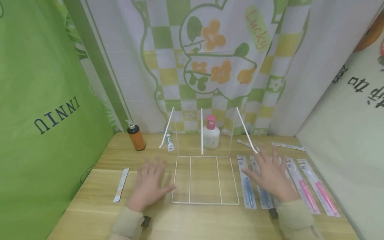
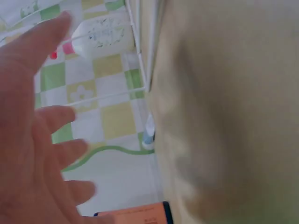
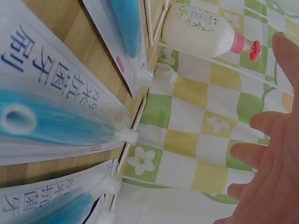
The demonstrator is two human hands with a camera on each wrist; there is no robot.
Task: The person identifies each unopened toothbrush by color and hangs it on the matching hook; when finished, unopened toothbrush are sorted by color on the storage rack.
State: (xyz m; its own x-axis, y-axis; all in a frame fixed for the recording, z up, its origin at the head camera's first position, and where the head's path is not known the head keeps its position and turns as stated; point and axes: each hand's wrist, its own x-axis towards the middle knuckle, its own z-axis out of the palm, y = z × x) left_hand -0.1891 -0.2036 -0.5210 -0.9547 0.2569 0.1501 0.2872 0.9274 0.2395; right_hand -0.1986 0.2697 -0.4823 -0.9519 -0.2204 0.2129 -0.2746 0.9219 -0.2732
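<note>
Either side of a wire rack (image 1: 204,156), left hand (image 1: 150,186) and right hand (image 1: 271,176) hover, fingers splayed.

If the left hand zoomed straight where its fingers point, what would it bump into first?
The left hand would probably bump the small tube first, but the left white prong of the wire rack juts near that line, and depth is unclear.

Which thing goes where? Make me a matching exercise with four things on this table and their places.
Things:
1. wire rack
2. orange bottle
3. white bottle
4. pink toothbrushes

Places:
A. just behind the wire rack
B. right side of the table
C. middle of the table
D. near the back left corner

Pairs: 1-C, 2-D, 3-A, 4-B
</note>
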